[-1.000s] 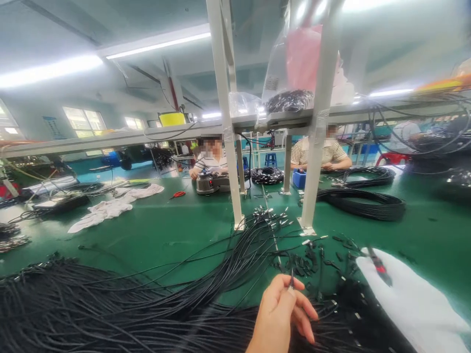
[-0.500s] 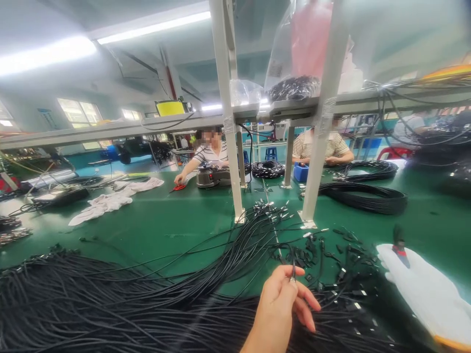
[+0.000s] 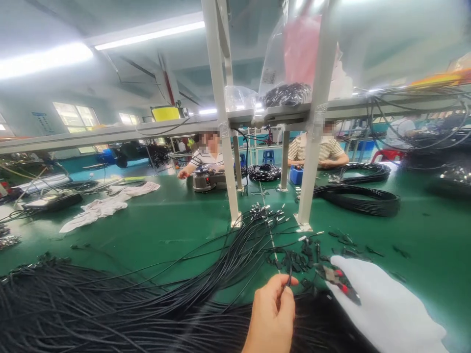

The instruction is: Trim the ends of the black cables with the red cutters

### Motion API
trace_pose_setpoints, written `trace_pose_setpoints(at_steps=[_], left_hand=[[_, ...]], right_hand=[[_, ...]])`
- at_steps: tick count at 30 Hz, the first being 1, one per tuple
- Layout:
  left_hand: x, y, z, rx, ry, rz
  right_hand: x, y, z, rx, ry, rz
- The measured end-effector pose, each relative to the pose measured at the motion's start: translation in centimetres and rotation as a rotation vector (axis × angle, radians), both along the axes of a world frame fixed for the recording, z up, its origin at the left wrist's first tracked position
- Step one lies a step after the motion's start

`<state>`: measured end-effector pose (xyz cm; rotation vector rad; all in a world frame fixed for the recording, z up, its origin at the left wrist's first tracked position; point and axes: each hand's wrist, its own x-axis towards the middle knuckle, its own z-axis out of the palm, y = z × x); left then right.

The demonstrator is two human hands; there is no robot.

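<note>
My left hand (image 3: 273, 309), bare, pinches the end of a black cable (image 3: 289, 267) between thumb and forefinger. To its right is my right hand (image 3: 382, 299) in a white glove, wrapped round red-and-black cutting pliers (image 3: 338, 283) whose jaws point left toward the cable. A gap separates the pliers from the pinched cable. Just beyond both hands lie small black plastic pieces (image 3: 300, 260). Under and left of my left hand spreads a thick mass of black cables (image 3: 110, 304), and another bundle with silver connector tips (image 3: 263, 213) runs away toward the shelf posts.
A white shelf post (image 3: 311, 196) and another post (image 3: 230, 186) stand on the green table (image 3: 165, 215). Coiled black cables (image 3: 362, 201) lie at the right, white cloths (image 3: 106, 208) at the left. Two people sit across the table beside a grey machine (image 3: 206, 180).
My gloved right hand has moved left with the pliers, coming close to my left hand. The fingers of my left hand have curled in. The view has shifted slightly.
</note>
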<state>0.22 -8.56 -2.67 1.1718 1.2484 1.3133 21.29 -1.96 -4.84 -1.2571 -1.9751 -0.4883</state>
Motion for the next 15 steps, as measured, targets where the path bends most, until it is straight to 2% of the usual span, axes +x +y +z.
trace_pose_setpoints(at_steps=[3,5,10,15], left_hand=[[-0.3,-0.2,-0.1,0.030,0.053,0.044],[-0.3,-0.3,0.0,0.036,0.100,0.062],[-0.3,-0.2,0.0,0.047,0.098,0.053],[-0.4,-0.1,-0.2,0.042,0.131,0.073]], right_hand=[[-0.8,-0.6,0.1,0.199,-0.183,0.065],[-1.2,-0.7,0.4,0.241,-0.222,0.077],[-1.8,-0.8,1.1,0.256,-0.268,0.085],[-1.6,-0.8,0.6,0.195,-0.298,0.093]])
